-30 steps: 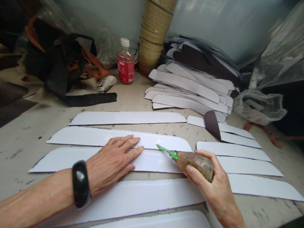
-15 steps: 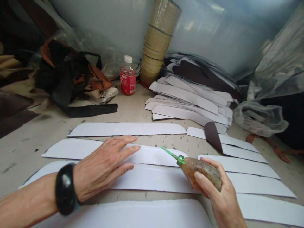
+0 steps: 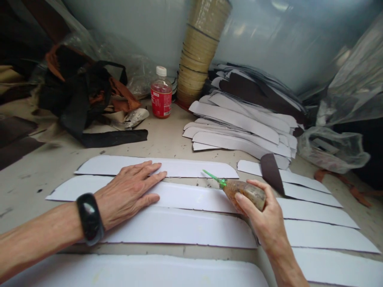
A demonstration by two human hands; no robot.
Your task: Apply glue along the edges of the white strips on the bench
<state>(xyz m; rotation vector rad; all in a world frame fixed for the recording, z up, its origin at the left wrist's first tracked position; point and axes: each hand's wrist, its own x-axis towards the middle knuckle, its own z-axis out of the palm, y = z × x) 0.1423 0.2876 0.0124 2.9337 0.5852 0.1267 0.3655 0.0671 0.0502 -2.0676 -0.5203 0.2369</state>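
Several long white cut strips [image 3: 179, 197] lie in rows on the worktable. My left hand [image 3: 127, 193] rests flat, fingers spread, across the two farthest strips of the left column. My right hand [image 3: 263, 221] grips a small brownish glue bottle [image 3: 243, 191] with a green nozzle [image 3: 213, 177]. The nozzle tip points left, just over the right end of the farthest strip [image 3: 185, 167]. A black bracelet [image 3: 89, 218] sits on my left wrist.
A loose pile of white and dark strips [image 3: 242, 119] lies at the back right. A red-labelled drink bottle [image 3: 160, 93] stands beside a tall stack of tape rolls [image 3: 199, 48]. Dark fabric and straps [image 3: 77, 87] heap at the back left; plastic bags [image 3: 332, 149] sit right.
Both hands have moved one strip farther from me: the left hand slid up onto the farthest strips, and the bottle's nozzle went from the second strip to the farthest one.
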